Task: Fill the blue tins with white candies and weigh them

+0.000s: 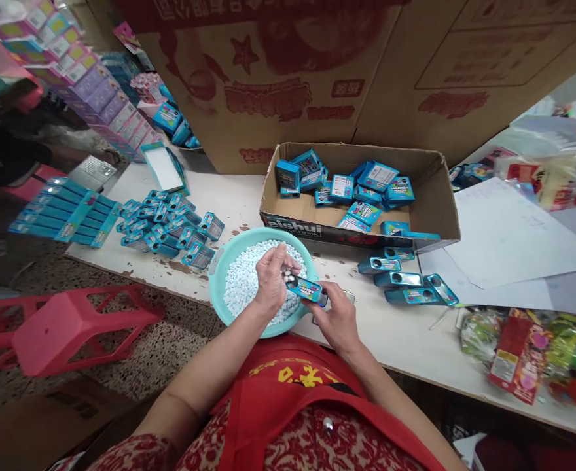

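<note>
1. Left hand [271, 278]: positioned over the teal basin [218, 268], fingers curled around several small white pellets, fingertips at the open end of the small blue box [306, 288].
2. Right hand [337, 318]: closed on the small blue box, holding it by its far end, roughly level, above the near rim of the basin.
3. Teal basin: rests on the white table [396, 333] at its near edge, directly in front of the person; it is filled with small white pellets [241, 281].
4. Finished-looking blue boxes [400, 278]: four or so lie in a loose row on the table, just right of the basin.
5. Cardboard tray [438, 196]: stands behind the basin, holding a scatter of blue boxes lying at mixed angles.
6. Left group [170, 226]: a dense cluster of blue boxes lies on the table left of the basin; flat teal cartons [62, 212] are stacked farther left.
7. Red plastic stool [72, 324]: stands on the floor, left of the person.
8. Coloured snack packets [523, 353]: lie on the table at the right edge.
</note>
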The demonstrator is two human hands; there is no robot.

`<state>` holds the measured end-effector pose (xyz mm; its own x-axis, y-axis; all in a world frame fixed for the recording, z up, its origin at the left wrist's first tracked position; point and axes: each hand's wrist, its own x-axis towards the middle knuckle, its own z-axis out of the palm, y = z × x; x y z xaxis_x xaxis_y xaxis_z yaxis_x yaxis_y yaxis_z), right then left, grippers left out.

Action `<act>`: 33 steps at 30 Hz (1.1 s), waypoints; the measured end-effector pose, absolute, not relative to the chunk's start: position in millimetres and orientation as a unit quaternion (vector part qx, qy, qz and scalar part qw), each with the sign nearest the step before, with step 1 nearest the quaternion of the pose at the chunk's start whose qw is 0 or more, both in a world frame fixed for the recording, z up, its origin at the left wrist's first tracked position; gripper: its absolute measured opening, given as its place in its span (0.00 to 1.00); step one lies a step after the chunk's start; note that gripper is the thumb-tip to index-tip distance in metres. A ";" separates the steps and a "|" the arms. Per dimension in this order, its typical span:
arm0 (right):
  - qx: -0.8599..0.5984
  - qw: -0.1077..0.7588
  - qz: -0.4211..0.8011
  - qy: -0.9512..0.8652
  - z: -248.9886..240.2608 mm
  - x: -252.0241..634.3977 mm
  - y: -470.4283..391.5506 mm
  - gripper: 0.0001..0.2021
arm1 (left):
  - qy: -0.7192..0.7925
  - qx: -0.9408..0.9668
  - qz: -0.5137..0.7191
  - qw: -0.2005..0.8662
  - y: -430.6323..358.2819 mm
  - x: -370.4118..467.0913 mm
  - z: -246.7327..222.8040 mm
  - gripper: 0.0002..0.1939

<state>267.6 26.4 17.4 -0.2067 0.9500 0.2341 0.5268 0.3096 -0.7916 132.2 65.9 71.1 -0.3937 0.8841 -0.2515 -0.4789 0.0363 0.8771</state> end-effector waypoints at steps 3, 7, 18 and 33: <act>-0.510 0.366 0.291 -0.722 14.0 265.4 27.1 0.12 | 0.510 0.192 0.670 0.504 67.8 130.3 67.0 0.22; -0.517 0.369 0.309 -0.708 15.7 266.0 29.6 0.12 | 0.500 0.186 0.665 0.522 74.9 128.1 67.3 0.24; -0.637 0.419 0.342 -0.550 -17.9 342.4 5.6 0.13 | 0.763 0.591 0.172 0.196 66.9 59.6 -33.5 0.21; -0.704 0.412 0.148 -0.559 -67.4 396.5 18.3 0.20 | 0.713 0.698 0.037 0.045 44.2 70.3 -73.9 0.17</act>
